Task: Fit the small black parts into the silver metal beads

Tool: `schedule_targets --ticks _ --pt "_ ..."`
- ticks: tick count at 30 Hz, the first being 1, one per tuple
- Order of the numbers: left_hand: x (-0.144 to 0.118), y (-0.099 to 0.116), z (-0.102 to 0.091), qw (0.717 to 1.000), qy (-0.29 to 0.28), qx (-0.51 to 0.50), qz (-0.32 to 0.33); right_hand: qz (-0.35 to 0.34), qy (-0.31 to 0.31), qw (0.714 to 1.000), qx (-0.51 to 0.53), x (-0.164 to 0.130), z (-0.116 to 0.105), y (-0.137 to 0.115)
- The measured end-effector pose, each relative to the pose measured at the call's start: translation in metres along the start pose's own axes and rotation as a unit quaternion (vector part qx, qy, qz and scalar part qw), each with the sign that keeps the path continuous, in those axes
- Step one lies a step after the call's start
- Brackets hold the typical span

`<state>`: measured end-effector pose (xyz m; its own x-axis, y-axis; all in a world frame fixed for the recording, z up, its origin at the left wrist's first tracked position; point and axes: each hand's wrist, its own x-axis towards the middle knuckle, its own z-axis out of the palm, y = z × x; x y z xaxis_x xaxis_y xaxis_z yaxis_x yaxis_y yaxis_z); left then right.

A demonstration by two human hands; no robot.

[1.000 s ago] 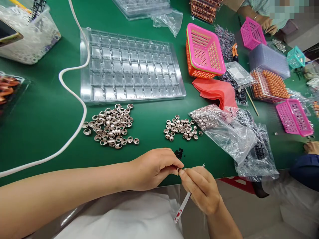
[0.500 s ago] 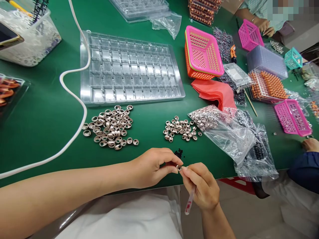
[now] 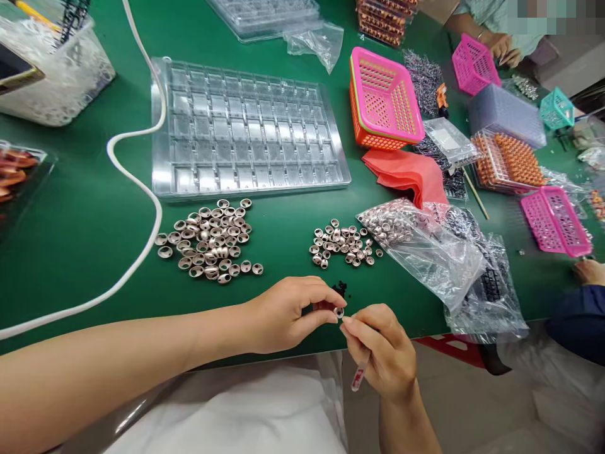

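My left hand (image 3: 288, 315) pinches a small silver ring (image 3: 339, 312) between thumb and fingertips at the near edge of the green table. My right hand (image 3: 385, 350) sits just right of it, fingertips close to the ring, gripping a thin white tool with red marks (image 3: 359, 373) that points down toward me. A tiny heap of black bits (image 3: 338, 290) lies just behind the hands. Further back lie a large pile of silver rings (image 3: 210, 243) and a smaller pile (image 3: 343, 246).
A clear compartment tray (image 3: 246, 132) lies beyond the piles. A white cable (image 3: 142, 189) curves along the left. Plastic bags of parts (image 3: 439, 258), stacked pink and orange baskets (image 3: 385, 101), a red cloth (image 3: 406, 173) and more baskets sit right. Other people's hands are at the far right.
My right hand has turned, swinging the white tool from slanting far out lower left to a shorter, steeper position under the palm. Both hands have shifted slightly up the table edge.
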<state>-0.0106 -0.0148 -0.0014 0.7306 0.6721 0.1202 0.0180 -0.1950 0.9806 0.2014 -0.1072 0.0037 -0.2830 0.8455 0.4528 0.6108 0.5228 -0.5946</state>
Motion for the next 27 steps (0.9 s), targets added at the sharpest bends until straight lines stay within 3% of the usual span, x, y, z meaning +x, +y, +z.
schedule_targets --ticks 15,27 --pt "-0.0015 -0.0041 0.0023 0.992 -0.014 0.056 0.108 -0.07 -0.079 0.992 -0.065 0.0011 -0.0059 0.0032" --pt "-0.0019 -0.0046 0.0034 0.992 -0.027 0.062 0.106 -0.075 -0.089 0.991 -0.067 0.0039 -0.0038 0.0025"
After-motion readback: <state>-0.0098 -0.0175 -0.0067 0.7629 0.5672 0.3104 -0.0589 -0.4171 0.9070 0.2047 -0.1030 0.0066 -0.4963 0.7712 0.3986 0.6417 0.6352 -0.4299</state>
